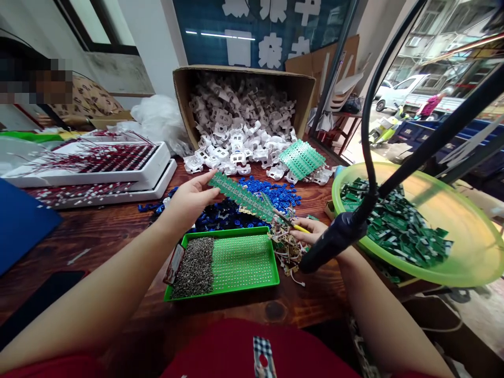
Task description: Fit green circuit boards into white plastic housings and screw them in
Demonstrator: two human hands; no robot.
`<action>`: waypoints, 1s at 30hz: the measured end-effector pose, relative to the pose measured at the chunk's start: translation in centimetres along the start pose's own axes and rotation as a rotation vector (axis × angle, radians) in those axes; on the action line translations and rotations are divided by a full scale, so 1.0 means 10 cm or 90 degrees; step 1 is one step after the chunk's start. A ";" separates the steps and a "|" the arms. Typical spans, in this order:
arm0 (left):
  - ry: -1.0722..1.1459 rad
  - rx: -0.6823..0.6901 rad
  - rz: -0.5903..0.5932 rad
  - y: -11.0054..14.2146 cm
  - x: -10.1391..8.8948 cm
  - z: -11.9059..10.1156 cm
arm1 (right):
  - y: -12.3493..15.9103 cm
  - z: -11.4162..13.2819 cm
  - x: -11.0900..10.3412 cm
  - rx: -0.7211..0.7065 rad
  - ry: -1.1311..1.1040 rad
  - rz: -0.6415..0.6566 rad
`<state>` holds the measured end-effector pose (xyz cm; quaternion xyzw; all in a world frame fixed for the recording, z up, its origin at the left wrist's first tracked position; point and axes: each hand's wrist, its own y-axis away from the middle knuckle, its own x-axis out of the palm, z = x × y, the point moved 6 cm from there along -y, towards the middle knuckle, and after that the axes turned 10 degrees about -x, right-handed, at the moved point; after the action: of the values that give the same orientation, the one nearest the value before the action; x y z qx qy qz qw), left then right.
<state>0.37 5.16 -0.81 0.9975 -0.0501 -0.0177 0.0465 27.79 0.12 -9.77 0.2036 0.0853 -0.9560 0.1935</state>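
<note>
My left hand [192,202] pinches the far left end of a long green circuit board strip [242,197] between thumb and fingers. The strip slants down to the right over a heap of blue plastic parts [271,193]. Closed around a slim yellow-handled tool [300,228] is my right hand [313,231], partly hidden behind a black lamp arm. The tool's dark tip meets the strip's lower right end; its exact kind I cannot make out. Below the strip lies a green tray [275,268] with small metal screws [195,265] on the left and a dotted perforated plate [244,262] on the right.
A cardboard box [183,105] spills white plastic parts [236,147]. Green board panels [302,159] lie on them. At right, a yellow basin [472,252] holds small green boards, behind the black lamp arm [334,239]. White foam trays [145,176] hold red wires. Another person [86,97] sits at left.
</note>
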 end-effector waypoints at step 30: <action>-0.470 0.009 0.045 0.07 0.47 0.26 | 0.13 -0.06 -0.03 -0.049 0.039 -0.083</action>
<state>4.83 3.77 -3.46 0.9219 -0.0982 -0.3742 0.0191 28.75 -0.81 -10.26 0.2188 0.1411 -0.9559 0.1361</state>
